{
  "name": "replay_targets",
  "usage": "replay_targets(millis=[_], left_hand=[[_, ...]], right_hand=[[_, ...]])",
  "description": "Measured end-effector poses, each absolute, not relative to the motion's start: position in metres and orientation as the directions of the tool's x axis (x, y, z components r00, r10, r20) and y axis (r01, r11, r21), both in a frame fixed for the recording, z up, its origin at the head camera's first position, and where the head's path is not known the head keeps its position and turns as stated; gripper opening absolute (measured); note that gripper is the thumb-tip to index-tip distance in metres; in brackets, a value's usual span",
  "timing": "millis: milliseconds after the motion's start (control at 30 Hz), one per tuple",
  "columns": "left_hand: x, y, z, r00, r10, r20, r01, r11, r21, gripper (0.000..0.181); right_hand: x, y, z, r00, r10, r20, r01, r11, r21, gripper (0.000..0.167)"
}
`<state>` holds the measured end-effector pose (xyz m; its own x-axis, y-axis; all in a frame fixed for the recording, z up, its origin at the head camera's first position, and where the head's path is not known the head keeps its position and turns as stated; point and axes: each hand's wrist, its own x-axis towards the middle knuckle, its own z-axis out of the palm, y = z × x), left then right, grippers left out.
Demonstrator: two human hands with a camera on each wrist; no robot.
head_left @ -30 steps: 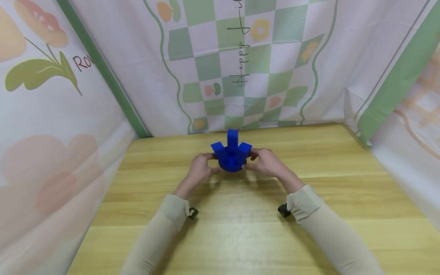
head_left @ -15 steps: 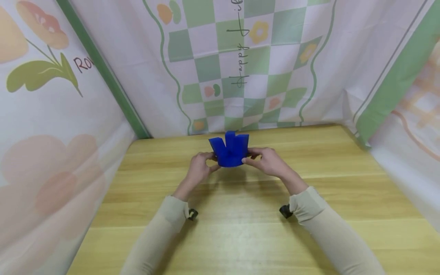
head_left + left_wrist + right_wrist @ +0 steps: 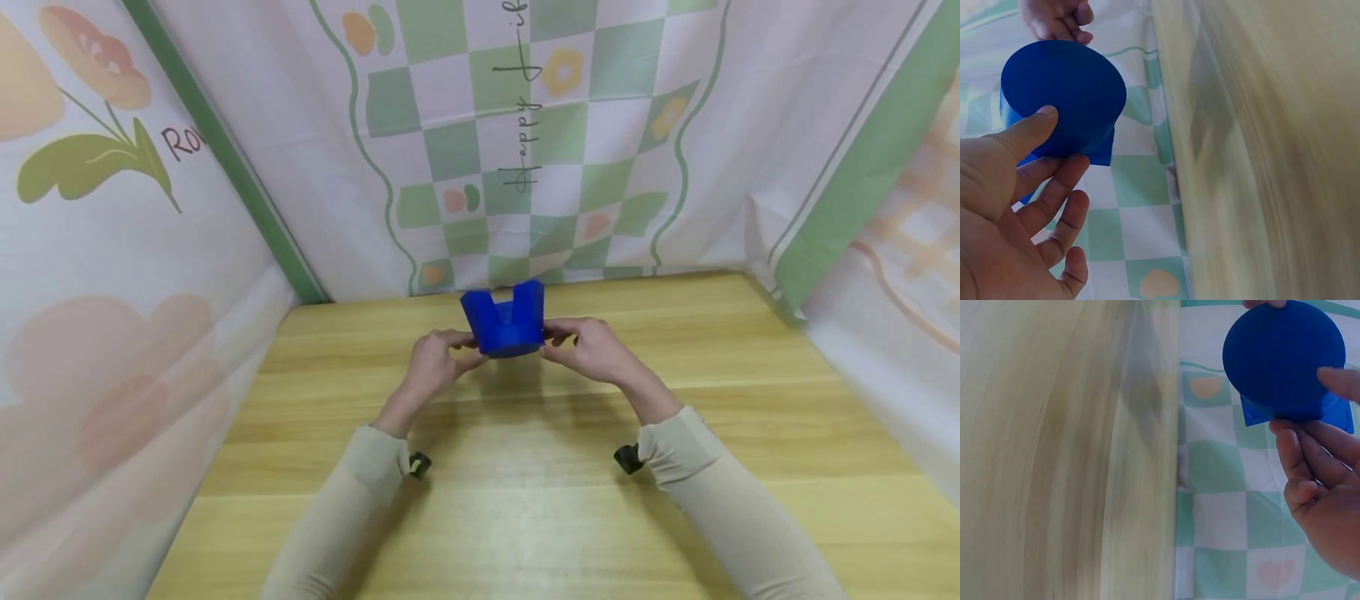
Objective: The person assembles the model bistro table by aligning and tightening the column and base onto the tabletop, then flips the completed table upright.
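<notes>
A blue holder-like piece [image 3: 512,337], with a round base and upright flared prongs, is held above the table near its far edge. On its left side, my left hand [image 3: 432,367] pinches it, thumb against the flat round underside [image 3: 1063,81] and fingers along the wall. From the other side my right hand [image 3: 597,353] grips it the same way, its thumb over the disc-shaped base [image 3: 1282,356] in the right wrist view. Both wrist views look at the underside, so most of the prongs are hidden there.
The wooden table [image 3: 517,500] stretches under both forearms. Behind it hangs a green-and-white checked cloth [image 3: 558,133], and a printed cloth [image 3: 112,275] lines the left side. A small black device [image 3: 420,465] sits at the left wrist, another black device [image 3: 628,457] at the right.
The blue piece has turned in my hands: its middle prong stood up at the back, and now two prongs show with a gap between. It also sits slightly higher in the view.
</notes>
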<state>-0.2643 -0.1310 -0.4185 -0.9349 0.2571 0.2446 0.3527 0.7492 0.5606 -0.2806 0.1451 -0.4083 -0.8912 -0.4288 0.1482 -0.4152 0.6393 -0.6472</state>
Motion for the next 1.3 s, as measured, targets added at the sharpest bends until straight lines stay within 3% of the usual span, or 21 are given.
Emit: replay_targets(millis=[400, 767, 1100, 1300], left_hand=[[-0.264, -0.130, -0.413, -0.978, 0.184, 0.095, 0.196, 0.678, 0.709, 0.042], [-0.265, -0.128, -0.409, -0.977, 0.194, 0.085, 0.194, 0.653, 0.732, 0.042], [-0.267, -0.129, -0.413, -0.975, 0.221, 0.019, 0.156, 0.622, 0.767, 0.047], [-0.271, -0.130, -0.421, -0.976, 0.216, -0.002, 0.131, 0.602, 0.787, 0.048]], right_hand=[[-0.282, 0.148, -0.413, -0.895, -0.418, 0.156, -0.414, 0.645, -0.643, 0.043], [-0.283, 0.147, -0.409, -0.927, -0.367, 0.082, -0.323, 0.664, -0.674, 0.052], [-0.283, 0.148, -0.409, -0.936, -0.353, 0.008, -0.239, 0.617, -0.750, 0.040], [-0.284, 0.147, -0.412, -0.935, -0.350, -0.049, -0.180, 0.591, -0.787, 0.043]])
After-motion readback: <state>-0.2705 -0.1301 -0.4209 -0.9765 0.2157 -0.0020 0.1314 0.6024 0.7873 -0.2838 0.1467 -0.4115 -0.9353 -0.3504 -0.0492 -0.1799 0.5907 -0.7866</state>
